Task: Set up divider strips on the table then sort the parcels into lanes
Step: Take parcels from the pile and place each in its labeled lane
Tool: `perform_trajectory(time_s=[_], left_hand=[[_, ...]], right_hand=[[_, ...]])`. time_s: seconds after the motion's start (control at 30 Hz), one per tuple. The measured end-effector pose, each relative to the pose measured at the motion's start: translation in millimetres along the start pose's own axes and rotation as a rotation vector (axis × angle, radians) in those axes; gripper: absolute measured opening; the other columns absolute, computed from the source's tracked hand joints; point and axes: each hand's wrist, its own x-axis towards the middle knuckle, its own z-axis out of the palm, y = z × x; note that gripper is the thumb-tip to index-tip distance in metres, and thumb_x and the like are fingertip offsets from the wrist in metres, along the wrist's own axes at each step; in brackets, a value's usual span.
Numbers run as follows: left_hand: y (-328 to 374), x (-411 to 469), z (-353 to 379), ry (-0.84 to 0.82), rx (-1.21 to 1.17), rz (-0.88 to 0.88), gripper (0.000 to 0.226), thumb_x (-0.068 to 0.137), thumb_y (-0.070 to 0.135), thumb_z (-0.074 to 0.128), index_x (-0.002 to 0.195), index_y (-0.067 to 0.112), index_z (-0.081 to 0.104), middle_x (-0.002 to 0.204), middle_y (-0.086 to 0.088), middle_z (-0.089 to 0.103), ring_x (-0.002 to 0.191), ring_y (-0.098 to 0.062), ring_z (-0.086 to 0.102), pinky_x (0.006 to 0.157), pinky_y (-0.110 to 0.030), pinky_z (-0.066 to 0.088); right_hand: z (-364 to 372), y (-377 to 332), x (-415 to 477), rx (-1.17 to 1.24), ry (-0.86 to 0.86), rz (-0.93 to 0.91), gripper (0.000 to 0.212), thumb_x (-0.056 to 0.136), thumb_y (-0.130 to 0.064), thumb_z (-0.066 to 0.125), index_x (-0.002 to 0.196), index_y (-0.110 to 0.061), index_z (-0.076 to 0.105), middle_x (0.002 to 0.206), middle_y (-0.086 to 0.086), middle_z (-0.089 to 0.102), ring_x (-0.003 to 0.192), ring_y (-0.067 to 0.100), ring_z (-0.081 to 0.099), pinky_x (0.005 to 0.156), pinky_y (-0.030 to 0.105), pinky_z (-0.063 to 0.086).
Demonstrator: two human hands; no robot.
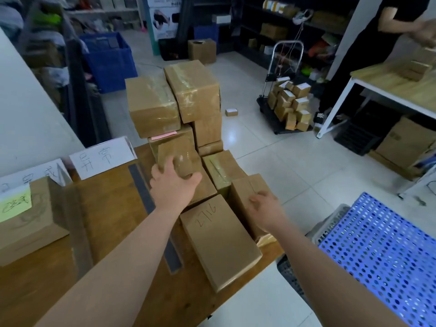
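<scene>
Left hand (pixel 173 185) grips small brown taped cardboard parcel (pixel 180 161); right hand (pixel 264 207) blurry, grip unclear. Pulling could tip 2 top brown boxes (pixel 153 105).

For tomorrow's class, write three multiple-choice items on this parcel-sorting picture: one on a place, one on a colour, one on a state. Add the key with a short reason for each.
1. Where does the box with handwritten digits lie?
A. On the table, right of the dark divider strip
B. On the floor
C. On a shelf

2. What colour is the perforated crate at the right?
A. Red
B. Green
C. Blue

3. What is the left hand doing?
A. Lying flat on the table
B. Gripping a small taped parcel
C. Holding the divider strip

Key: 1 A, the box rests on the wood beside the strip; 2 C, its holed surface is blue; 3 B, the hand curls round the parcel.
</scene>
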Motion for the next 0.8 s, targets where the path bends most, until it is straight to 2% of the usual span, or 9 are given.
perform_trajectory(time_s=[0.13, 0.2, 0.3, 0.37, 0.43, 0.5, 0.6, 0.7, 0.8], left_hand=[[0, -25, -9, -0.074, -0.748, -0.167, 0.053, 0.089, 0.041, 0.057, 0.140, 0.034, 0.044, 0.130, 0.003, 0.052, 0.112, -0.016, 0.053, 0.097, -0.042, 0.048], [0, -41, -6, -0.180, -1.081, -0.296, 0.037, 0.094, 0.038, 0.051, 0.129, 0.027, 0.054, 0.123, -0.002, 0.062, 0.114, -0.020, 0.058, 0.100, -0.045, 0.049], [2, -61, 8, -0.295, -1.398, -0.399, 0.042, 0.096, 0.038, 0.044, 0.132, 0.022, 0.057, 0.122, -0.008, 0.069, 0.118, -0.028, 0.062, 0.096, -0.049, 0.051], [6, -71, 21, -0.289, -1.440, -0.446, 0.044, 0.098, 0.038, 0.040, 0.136, 0.022, 0.055, 0.124, -0.008, 0.069, 0.118, -0.030, 0.062, 0.092, -0.051, 0.051], [9, -81, 32, -0.248, -1.411, -0.489, 0.040, 0.102, 0.035, 0.039, 0.137, 0.022, 0.053, 0.119, -0.007, 0.071, 0.111, -0.029, 0.066, 0.088, -0.052, 0.052], [10, -88, 41, -0.169, -1.359, -0.498, 0.034, 0.105, 0.030, 0.042, 0.138, 0.028, 0.050, 0.118, -0.005, 0.072, 0.103, -0.026, 0.071, 0.086, -0.051, 0.056], [14, -101, 51, -0.065, -1.170, -0.438, 0.033, 0.105, 0.030, 0.045, 0.137, 0.036, 0.051, 0.127, -0.002, 0.064, 0.111, -0.024, 0.066, 0.087, -0.049, 0.058], [18, -113, 55, -0.056, -0.962, -0.351, 0.046, 0.096, 0.057, 0.047, 0.137, 0.037, 0.051, 0.130, 0.005, 0.062, 0.116, -0.016, 0.060, 0.095, -0.042, 0.053], [16, -121, 53, -0.082, -0.888, -0.317, 0.085, 0.065, 0.088, 0.057, 0.134, 0.037, 0.055, 0.124, 0.011, 0.067, 0.117, -0.015, 0.062, 0.107, -0.046, 0.043]], right_hand=[[-14, 0, 3, 0.341, 0.033, -0.024, 0.039, 0.099, -0.035, 0.048, 0.133, -0.018, 0.057, 0.130, 0.001, 0.058, 0.119, 0.021, 0.054, 0.102, 0.035, 0.043], [-24, -4, 3, 0.559, 0.002, -0.029, 0.041, 0.098, -0.042, 0.049, 0.132, -0.023, 0.058, 0.127, -0.004, 0.060, 0.117, 0.018, 0.055, 0.104, 0.038, 0.043], [-36, -8, 3, 0.922, -0.135, -0.033, 0.029, 0.095, -0.046, 0.052, 0.106, -0.026, 0.070, 0.111, -0.009, 0.071, 0.108, 0.014, 0.062, 0.102, 0.038, 0.045], [-45, -11, 0, 1.101, -0.257, -0.056, 0.027, 0.099, -0.037, 0.050, 0.096, -0.020, 0.070, 0.100, -0.002, 0.075, 0.094, 0.012, 0.069, 0.091, 0.032, 0.050], [-49, -9, 0, 1.173, -0.321, -0.083, 0.027, 0.101, -0.030, 0.047, 0.104, -0.014, 0.069, 0.102, 0.005, 0.075, 0.083, 0.013, 0.069, 0.085, 0.033, 0.050], [-51, -4, 0, 1.197, -0.354, -0.108, 0.027, 0.102, -0.029, 0.046, 0.113, -0.014, 0.066, 0.107, 0.007, 0.074, 0.088, 0.018, 0.069, 0.092, 0.041, 0.050], [-53, 4, -1, 1.184, -0.396, -0.128, 0.022, 0.102, -0.025, 0.046, 0.111, -0.018, 0.065, 0.105, 0.005, 0.075, 0.097, 0.022, 0.069, 0.096, 0.046, 0.051], [-57, 4, -5, 1.140, -0.397, -0.172, 0.016, 0.102, -0.023, 0.047, 0.103, -0.023, 0.064, 0.096, 0.001, 0.076, 0.088, 0.017, 0.071, 0.088, 0.039, 0.056], [-57, -2, -6, 1.057, -0.369, -0.215, 0.014, 0.101, -0.024, 0.048, 0.109, -0.028, 0.060, 0.092, -0.006, 0.075, 0.082, 0.008, 0.071, 0.074, 0.030, 0.059]])
